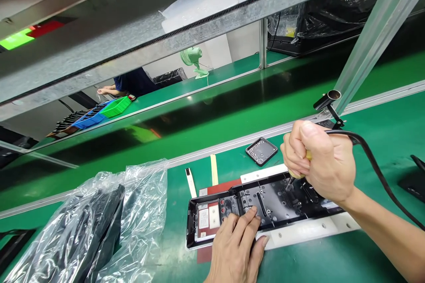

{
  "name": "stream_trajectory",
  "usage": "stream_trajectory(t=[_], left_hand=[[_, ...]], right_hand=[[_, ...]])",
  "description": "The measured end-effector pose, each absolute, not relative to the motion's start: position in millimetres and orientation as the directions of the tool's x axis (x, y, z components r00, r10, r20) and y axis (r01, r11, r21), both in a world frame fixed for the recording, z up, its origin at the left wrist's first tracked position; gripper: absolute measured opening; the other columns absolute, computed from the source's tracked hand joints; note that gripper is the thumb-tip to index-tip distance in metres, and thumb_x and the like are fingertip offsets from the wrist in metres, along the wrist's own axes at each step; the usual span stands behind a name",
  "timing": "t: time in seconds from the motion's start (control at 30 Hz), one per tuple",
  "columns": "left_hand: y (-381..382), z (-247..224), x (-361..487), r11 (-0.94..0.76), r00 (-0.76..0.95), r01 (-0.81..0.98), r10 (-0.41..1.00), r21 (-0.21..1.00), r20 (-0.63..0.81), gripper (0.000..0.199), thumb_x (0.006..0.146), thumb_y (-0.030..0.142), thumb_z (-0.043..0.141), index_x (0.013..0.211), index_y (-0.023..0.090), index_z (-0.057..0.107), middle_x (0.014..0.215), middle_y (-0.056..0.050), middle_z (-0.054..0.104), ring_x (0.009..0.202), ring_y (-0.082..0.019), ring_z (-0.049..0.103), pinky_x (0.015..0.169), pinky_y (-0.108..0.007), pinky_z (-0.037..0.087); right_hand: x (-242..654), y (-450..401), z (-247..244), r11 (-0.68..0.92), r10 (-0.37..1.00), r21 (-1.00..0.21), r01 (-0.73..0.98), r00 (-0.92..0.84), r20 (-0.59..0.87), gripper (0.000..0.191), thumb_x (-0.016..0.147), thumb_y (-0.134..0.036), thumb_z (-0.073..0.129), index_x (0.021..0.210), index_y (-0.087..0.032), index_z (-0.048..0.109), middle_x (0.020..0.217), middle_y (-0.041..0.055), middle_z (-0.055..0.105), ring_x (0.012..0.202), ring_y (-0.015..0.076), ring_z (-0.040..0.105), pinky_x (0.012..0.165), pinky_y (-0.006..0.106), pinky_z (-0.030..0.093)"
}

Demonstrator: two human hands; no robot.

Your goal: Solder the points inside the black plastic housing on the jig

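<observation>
My right hand (320, 159) is wrapped around a corded electric screwdriver (295, 175), mostly hidden by the fingers, with a bit of its yellow body showing. Its tip points down into a long black plastic housing (280, 199), where screw posts and slots are visible. Flat on the near edge of this housing lies my left hand (237, 243), fingers stretched out and holding nothing. The housing rests in a fixture with white strips (299, 233) and a reddish-brown base (204, 255). Behind it sits a small black tray (261, 150) with tiny screws in it.
Clear plastic bags (142, 212) with black parts lie at left. A black cable (375, 163) runs from the right hand past the arm. A metal tube holder (327, 99) stands by a slanted post (368, 31). Across the line are a fan (192, 56), bins (116, 107) and another person's arm (111, 91).
</observation>
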State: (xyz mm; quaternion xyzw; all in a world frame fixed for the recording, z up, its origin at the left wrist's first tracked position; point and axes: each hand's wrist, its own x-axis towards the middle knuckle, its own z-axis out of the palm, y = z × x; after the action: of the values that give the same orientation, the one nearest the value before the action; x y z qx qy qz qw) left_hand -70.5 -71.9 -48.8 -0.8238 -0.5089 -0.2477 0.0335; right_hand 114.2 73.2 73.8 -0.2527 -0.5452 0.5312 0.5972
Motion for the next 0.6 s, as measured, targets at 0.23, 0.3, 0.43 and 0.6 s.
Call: stream_trajectory(t=[0.23,0.3,0.43,0.6], left_hand=[[-71.0,-46.6,-69.5,-0.477,0.359,0.862,0.812,0.169,0.461,0.030,0.099,0.024,0.057,0.127,0.014,0.063,0.128,-0.015,0.069,0.083,-0.023,0.062,0.071,-0.037,0.055],[-70.3,-46.1,-68.6,-0.479,0.357,0.861,0.808,0.170,0.470,0.030,0.099,0.024,0.057,0.126,0.013,0.064,0.127,-0.015,0.069,0.082,-0.023,0.062,0.070,-0.037,0.055],[-69.8,-46.5,-67.2,-0.493,0.364,0.853,0.797,0.170,0.482,0.029,0.099,0.024,0.057,0.125,0.012,0.064,0.128,-0.014,0.070,0.084,-0.024,0.062,0.071,-0.038,0.054],[-71.1,-49.4,-68.6,-0.487,0.363,0.855,0.808,0.180,0.464,0.032,0.098,0.024,0.059,0.128,0.013,0.063,0.132,-0.013,0.068,0.086,-0.024,0.061,0.073,-0.039,0.054]], right_hand=[[115.1,70.7,77.1,0.270,0.927,-0.886,-0.377,-0.147,0.345,0.050,0.097,-0.044,0.055,0.057,-0.021,0.038,0.048,-0.0045,0.032,0.040,0.0090,0.029,0.034,0.026,0.023],[115.2,69.9,77.6,0.263,0.931,-0.886,-0.381,-0.143,0.337,0.050,0.096,-0.045,0.057,0.057,-0.022,0.038,0.047,-0.0046,0.031,0.039,0.0089,0.029,0.034,0.026,0.022],[114.8,69.2,79.1,0.259,0.935,-0.886,-0.385,-0.130,0.330,0.050,0.095,-0.044,0.059,0.055,-0.021,0.039,0.046,-0.0046,0.030,0.038,0.0090,0.028,0.033,0.026,0.021],[113.9,70.0,82.8,0.249,0.940,-0.889,-0.383,-0.125,0.317,0.050,0.091,-0.045,0.064,0.053,-0.021,0.041,0.044,-0.0046,0.030,0.037,0.0088,0.028,0.032,0.026,0.020]])
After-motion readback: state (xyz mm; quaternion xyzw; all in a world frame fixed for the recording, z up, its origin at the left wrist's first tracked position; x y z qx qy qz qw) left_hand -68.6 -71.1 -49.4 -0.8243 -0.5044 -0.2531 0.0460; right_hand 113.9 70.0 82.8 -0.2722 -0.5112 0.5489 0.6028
